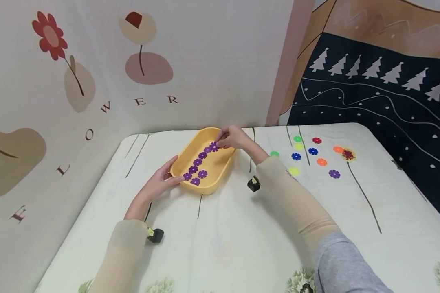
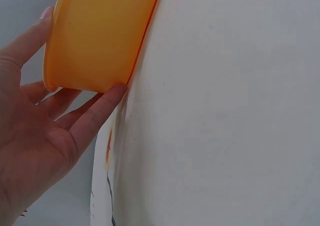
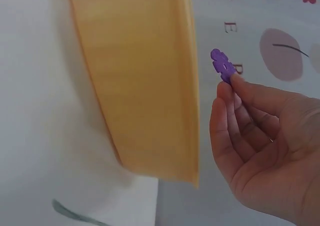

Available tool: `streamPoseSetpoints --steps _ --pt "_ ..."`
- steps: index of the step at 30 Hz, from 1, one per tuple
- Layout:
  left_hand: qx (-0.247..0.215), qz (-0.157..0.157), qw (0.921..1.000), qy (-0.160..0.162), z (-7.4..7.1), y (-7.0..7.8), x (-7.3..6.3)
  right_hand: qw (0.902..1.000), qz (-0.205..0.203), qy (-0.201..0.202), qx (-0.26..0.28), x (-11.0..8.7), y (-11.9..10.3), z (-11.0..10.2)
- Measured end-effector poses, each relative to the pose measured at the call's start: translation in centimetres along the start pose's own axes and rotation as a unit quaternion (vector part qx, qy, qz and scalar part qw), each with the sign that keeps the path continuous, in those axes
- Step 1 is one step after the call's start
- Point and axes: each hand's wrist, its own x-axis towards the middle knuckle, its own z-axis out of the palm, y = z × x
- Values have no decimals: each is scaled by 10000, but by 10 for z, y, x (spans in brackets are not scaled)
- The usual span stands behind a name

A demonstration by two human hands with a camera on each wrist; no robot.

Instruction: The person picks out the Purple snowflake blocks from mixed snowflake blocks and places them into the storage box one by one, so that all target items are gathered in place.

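A yellow plastic tray (image 1: 220, 166) stands on the cloth-covered table near the back wall. My left hand (image 1: 157, 184) holds its near left corner, thumb at the rim and fingers against the outer wall, as the left wrist view also shows. Over the tray's far end, my right hand (image 1: 234, 137) pinches a purple flower-shaped disc (image 3: 223, 65) between thumb and fingertips. From there a line of purple discs (image 1: 197, 162), touching or overlapping one another, runs down to the near left corner. Two separate purple discs (image 1: 202, 174) lie beside that line.
Right of the tray, flower-shaped discs lie scattered on the table: green (image 1: 297, 138), red (image 1: 317, 140), blue (image 1: 313, 151), orange (image 1: 321, 162), yellow (image 1: 294, 171) and purple (image 1: 334, 174). A printed wall cloth (image 1: 220, 61) rises behind the table. Small black devices (image 1: 254, 184) sit at both wrists.
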Motion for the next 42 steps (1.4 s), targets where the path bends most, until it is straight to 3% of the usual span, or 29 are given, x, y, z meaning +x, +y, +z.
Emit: streamPoseSetpoints --steps 6,13,19,25,33,42 --pt "-43 -51 10000 -10 0 -1 0 9981 -133 -264 -535 7 5 23" --pt "-26 47 10000 -9 -1 -1 1 9887 -369 -458 -1378 11 6 39" --pt "-41 27 10000 -11 -1 -2 1 9772 -164 -607 -2027 15 5 49" --pt "-29 58 10000 9 -1 -2 2 9731 7 -647 -2213 15 5 54" --pt "29 166 9999 -9 1 0 3 9774 -65 -566 -2036 10 1 40" --pt "73 157 9998 -12 -1 -2 2 9858 -327 -277 -1624 2 -9 3"
